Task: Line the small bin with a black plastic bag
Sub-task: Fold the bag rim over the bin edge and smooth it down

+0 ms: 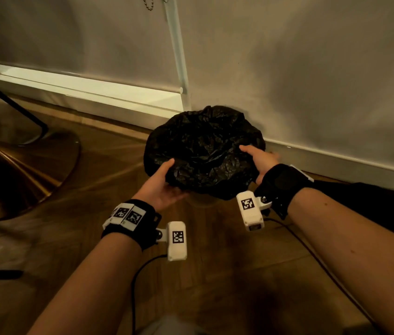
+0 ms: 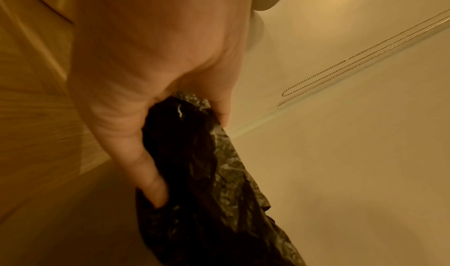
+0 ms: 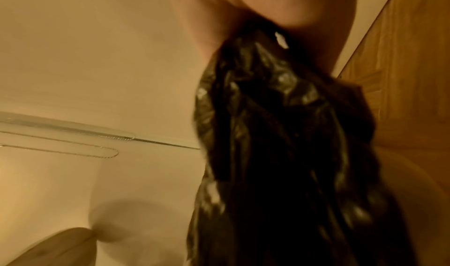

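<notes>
A crinkled black plastic bag (image 1: 203,146) is spread wide over the mouth of the small bin, which it hides almost fully; only a pale bit of bin (image 1: 202,202) peeks out beneath the near edge. My left hand (image 1: 164,182) grips the bag's near-left edge, thumb on top and fingers underneath. In the left wrist view the fingers (image 2: 146,166) curl round the bag (image 2: 207,183). My right hand (image 1: 260,158) grips the right edge, thumb over the plastic. The right wrist view shows the bag (image 3: 280,135) bunched in that hand (image 3: 243,10).
The bin stands on a wooden floor in a corner, close to a white skirting board (image 1: 118,93) and beige wall. A brass chair base (image 1: 22,170) sits at left. A dark object (image 1: 372,204) lies on the floor at right. Cables trail from the wrist cameras.
</notes>
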Motion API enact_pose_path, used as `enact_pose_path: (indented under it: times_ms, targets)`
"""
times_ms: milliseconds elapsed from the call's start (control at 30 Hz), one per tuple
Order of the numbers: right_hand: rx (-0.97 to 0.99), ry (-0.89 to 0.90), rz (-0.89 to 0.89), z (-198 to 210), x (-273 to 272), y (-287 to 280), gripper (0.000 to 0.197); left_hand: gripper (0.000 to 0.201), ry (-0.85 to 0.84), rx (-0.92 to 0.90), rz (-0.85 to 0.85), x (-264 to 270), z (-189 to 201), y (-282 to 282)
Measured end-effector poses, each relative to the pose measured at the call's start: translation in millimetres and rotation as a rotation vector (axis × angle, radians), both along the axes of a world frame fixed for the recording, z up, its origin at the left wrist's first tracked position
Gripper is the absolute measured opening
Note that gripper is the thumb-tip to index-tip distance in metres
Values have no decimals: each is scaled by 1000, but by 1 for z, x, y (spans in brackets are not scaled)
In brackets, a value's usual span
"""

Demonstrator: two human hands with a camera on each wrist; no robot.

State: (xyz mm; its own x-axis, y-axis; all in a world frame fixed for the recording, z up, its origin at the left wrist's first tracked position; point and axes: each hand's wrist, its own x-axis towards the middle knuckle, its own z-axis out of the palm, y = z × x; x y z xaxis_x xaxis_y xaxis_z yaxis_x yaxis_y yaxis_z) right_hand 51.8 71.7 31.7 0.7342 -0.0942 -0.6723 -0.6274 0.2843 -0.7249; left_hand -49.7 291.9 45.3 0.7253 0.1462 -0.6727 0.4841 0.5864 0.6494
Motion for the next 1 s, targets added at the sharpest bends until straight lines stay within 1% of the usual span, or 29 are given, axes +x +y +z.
enact_pose_path:
  times_ms: [33,67,133,200,233,267,333,400,467,533,600,667,700,767,900,933,1000]
  targets:
    - [-16,-6,-73,7,-10,-1,120,43,1,-2,3,2,1,-2]
    - [-34,-33,-123,7,-17,-2,121,42,5,10,0,4,1,-4]
    - [-9,-49,-94,5,-33,2,117,37,23,62,-8,7,2,-8]
    - [61,-50,-10,3,-42,11,112,23,27,116,-10,10,5,-13]
    - [88,-53,15,1,-44,15,106,15,28,131,-5,11,6,-17]
    - [116,-64,25,0,-42,17,98,12,31,137,-2,12,7,-19]
    - [156,-80,43,-4,-36,14,88,19,48,84,-7,8,8,-25]
    - [184,-74,59,-10,-30,4,84,26,84,20,-63,-4,7,-28]
    - [216,-68,85,-16,-26,-8,87,29,112,-33,-111,-20,4,-25]
    - [263,-74,119,-21,-24,-13,93,33,107,-64,-92,-32,0,-12]
    - [279,-64,138,-23,-22,-11,96,41,52,-24,10,-35,-5,6]
    - [306,-38,143,-21,-20,-7,86,41,-17,6,105,-32,-7,20]
    - [321,-13,159,-19,-20,-6,81,44,-42,2,127,-30,-5,24]
    - [338,48,188,-13,-20,-2,74,47,-46,26,99,-24,-2,26]
    - [306,164,171,-2,-17,1,75,36,-44,112,6,-11,2,22]
    - [291,164,174,0,-18,1,71,36,-43,130,-15,-9,3,22]
    - [240,128,183,1,-20,-2,57,34,-27,136,-52,-8,3,24]
